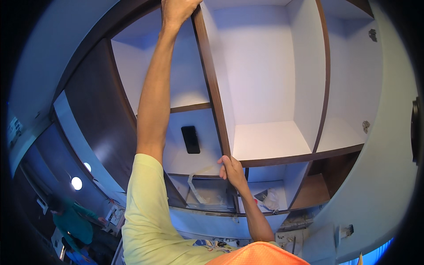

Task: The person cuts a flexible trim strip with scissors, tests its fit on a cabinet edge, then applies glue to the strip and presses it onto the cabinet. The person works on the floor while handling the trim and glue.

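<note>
A tall brown upright edge strip (207, 66) runs down the front of a white-lined wall cabinet. My left hand (179, 11) is raised to its upper part, against the wood, its fingers mostly cut off by the picture's top. Lower down, my right hand (234, 172) curls its fingers round the bottom end of the same strip. On the shelf left of the strip, a black phone (190, 139) lies on the white surface. A pale, curled strip (193, 185) hangs near my right hand.
A brown cabinet door (95, 95) stands at the left. Crumpled plastic (271, 198) and small items lie in the lower compartment. Metal hinges (373, 35) are fixed to the right-hand panel. Another person in a green top (77, 223) works at far lower left.
</note>
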Demonstrator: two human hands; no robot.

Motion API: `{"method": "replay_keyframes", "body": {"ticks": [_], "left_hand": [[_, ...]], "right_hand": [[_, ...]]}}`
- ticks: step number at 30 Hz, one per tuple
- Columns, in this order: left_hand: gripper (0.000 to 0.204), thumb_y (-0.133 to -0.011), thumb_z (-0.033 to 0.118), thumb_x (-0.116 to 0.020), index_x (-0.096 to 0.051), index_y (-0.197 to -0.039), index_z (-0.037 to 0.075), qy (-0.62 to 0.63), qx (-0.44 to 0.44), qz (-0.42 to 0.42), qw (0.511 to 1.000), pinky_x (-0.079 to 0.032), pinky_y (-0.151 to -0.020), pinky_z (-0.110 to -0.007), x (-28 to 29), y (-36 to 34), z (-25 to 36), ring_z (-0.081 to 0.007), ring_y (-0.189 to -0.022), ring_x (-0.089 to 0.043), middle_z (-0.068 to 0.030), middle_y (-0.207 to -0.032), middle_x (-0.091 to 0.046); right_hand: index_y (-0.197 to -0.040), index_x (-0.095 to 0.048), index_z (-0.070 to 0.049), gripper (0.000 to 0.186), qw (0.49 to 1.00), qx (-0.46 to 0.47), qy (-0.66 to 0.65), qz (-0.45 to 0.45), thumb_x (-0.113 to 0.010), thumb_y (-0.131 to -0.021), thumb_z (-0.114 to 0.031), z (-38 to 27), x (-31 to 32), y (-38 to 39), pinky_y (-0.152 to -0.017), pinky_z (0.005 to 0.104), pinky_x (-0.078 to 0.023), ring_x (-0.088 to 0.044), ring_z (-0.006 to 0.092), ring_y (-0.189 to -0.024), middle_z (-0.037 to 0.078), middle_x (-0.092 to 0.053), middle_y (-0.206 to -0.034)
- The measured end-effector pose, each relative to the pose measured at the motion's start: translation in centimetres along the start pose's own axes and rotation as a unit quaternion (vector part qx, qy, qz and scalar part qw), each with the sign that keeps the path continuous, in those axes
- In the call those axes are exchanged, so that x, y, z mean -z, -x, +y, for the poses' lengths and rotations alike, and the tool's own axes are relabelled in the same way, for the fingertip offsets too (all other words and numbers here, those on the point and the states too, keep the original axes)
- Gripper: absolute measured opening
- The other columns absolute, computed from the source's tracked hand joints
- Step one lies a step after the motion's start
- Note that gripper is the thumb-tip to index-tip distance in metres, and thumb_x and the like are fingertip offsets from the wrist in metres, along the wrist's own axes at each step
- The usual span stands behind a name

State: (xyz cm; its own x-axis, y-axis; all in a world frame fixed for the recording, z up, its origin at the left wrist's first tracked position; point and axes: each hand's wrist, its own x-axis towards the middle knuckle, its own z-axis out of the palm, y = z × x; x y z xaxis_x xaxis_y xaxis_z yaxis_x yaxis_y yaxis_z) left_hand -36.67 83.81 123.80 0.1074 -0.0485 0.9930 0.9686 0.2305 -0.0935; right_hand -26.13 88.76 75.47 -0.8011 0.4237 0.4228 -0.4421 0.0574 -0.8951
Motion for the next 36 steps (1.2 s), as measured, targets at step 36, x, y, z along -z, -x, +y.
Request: {"method": "replay_keyframes", "body": {"ticks": [36], "left_hand": [[0.058, -0.071, 0.024, -0.069, -0.064, -0.119, -0.009, 0.028, -0.033, 0.064, 0.997, -0.049, -0.067, -0.039, -1.5, 0.9, -0.2, -0.0269, -0.068, -0.057, -0.0161, -0.073, -0.057]], "right_hand": [[-0.099, -0.063, 0.000, 0.042, 1.000, 0.004, 0.016, 0.011, -0.044, -0.106, -0.037, 0.3, -0.8, -0.2, -0.051, 0.0233, -0.042, -0.053, 0.0086, -0.051, 0.005, -0.059, -0.060]]}}
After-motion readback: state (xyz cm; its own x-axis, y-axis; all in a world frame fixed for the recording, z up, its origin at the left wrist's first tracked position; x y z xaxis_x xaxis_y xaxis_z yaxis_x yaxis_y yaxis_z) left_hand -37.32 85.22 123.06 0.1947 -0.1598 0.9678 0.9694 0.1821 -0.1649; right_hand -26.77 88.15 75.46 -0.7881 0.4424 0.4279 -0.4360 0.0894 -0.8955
